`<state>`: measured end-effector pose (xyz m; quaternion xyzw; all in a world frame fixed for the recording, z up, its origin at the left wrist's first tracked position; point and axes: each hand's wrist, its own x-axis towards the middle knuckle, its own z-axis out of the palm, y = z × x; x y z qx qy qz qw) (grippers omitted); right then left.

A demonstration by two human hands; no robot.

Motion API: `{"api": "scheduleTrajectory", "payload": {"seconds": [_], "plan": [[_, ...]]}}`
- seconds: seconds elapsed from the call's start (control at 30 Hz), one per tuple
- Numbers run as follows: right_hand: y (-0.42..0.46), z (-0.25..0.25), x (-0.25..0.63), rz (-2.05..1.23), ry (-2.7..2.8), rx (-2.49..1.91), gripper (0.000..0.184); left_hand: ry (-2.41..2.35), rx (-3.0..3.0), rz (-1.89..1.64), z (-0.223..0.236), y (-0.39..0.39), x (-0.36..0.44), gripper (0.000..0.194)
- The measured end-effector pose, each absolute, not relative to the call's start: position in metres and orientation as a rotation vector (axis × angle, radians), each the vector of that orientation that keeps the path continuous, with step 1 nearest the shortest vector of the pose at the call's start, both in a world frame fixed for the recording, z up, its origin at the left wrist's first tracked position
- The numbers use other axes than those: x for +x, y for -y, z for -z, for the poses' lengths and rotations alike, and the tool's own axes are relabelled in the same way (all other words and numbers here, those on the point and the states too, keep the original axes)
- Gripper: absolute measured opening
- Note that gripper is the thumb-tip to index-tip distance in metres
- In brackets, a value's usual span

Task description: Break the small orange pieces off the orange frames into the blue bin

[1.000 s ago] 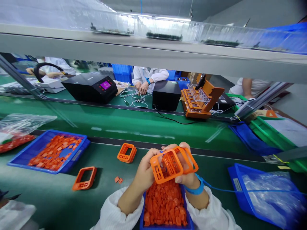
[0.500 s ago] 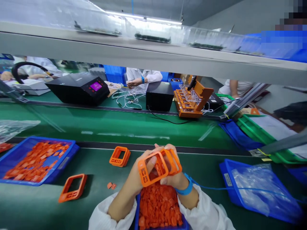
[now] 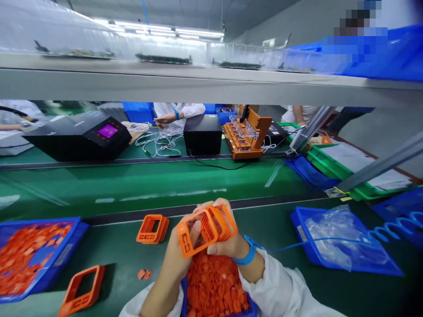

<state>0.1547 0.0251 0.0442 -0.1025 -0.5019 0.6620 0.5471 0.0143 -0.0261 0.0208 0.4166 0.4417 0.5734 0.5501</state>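
Observation:
My left hand (image 3: 178,253) is closed round an orange rectangular plastic frame (image 3: 184,240), thumb inside its opening. My right hand (image 3: 228,246) grips several similar frames (image 3: 224,221), stacked close behind the left one. Both hands are over a blue bin (image 3: 253,308) filled with small orange pieces (image 3: 214,286). To their left, a short stack of orange frames (image 3: 148,237) rests on the green table. Closer to me, another orange frame (image 3: 94,288) lies there, and small orange pieces (image 3: 144,274) sit between it and my left forearm.
At left is a blue tray (image 3: 64,251) of flat orange pieces. A blue bin (image 3: 302,242) with clear plastic bags stands at right. A blue cord (image 3: 287,247) runs from my right wristband. Across the belt stand black boxes (image 3: 202,134) and an orange fixture (image 3: 247,136), with co-workers behind.
The frame in my left hand and those in my right have come closer together, more in line. The view has swung right, so the scene shifts left.

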Motion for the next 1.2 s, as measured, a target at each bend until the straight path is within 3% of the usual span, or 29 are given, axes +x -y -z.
{"api": "scheduleTrajectory", "payload": {"seconds": [0.4, 0.63, 0.87, 1.2], "plan": [[-0.039, -0.032, 0.150, -1.601, 1.182, -0.198, 0.107, -1.319, 0.904, -1.409, -0.016, 0.020, 0.012, 0.064], [-0.039, -0.027, 0.140, -1.579, 1.156, -0.219, 0.110, -1.599, 0.938, -1.586, -0.009, 0.023, 0.014, 0.051], [-0.035, -0.033, 0.143, -1.575, 1.056, -0.266, 0.106, -1.566, 1.318, -1.681, -0.011, 0.028, 0.015, 0.033], [-0.040, -0.044, 0.151, -1.574, 1.008, -0.306, 0.106, -1.437, 1.353, -1.533, 0.003, 0.024, 0.006, 0.053]]}}
